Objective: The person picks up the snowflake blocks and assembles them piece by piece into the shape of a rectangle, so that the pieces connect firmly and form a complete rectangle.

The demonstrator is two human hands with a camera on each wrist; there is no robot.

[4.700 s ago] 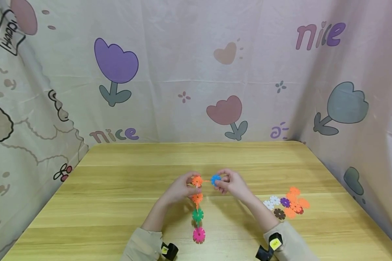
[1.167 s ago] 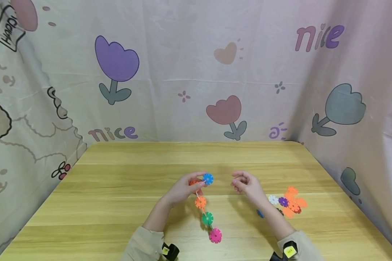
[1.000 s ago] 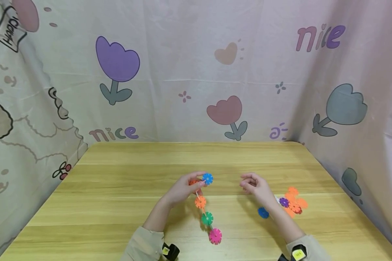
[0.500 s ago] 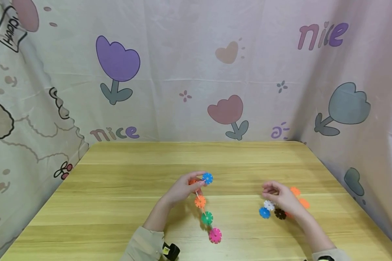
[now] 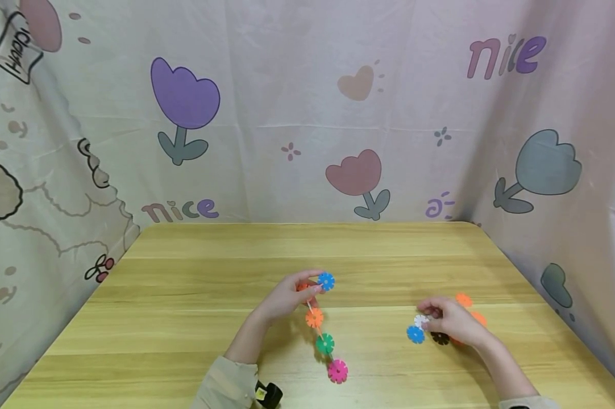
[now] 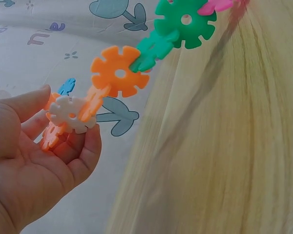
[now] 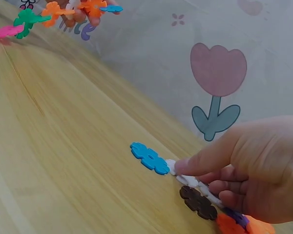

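My left hand point(image 5: 287, 296) holds up a chain of slotted plastic snowflake discs, fingers and thumb around its upper end. A blue disc point(image 5: 326, 281) tops it; a white disc point(image 6: 68, 111) shows between the fingers in the left wrist view. Below hang an orange disc point(image 5: 315, 318), a green disc point(image 5: 325, 343) and, lowest, a pink disc point(image 5: 337, 371). At the loose pieces on the right, my right hand point(image 5: 454, 322) is low, its thumb touching a white snowflake disc point(image 5: 420, 321) on the table. Its fingers are loosely bent, with their tips partly hidden.
Beside the right hand lie a loose blue disc point(image 5: 415, 334) and a dark brown disc point(image 5: 440, 338). Several orange discs point(image 5: 464, 299) and a purple disc point(image 7: 237, 217) are partly under the hand. A printed curtain point(image 5: 266, 113) stands behind the wooden table point(image 5: 210, 284).
The blue disc joined the chain's upper end, and my right hand let go of it. A loose blue disc came into view. My right hand moved right and down to the white disc.
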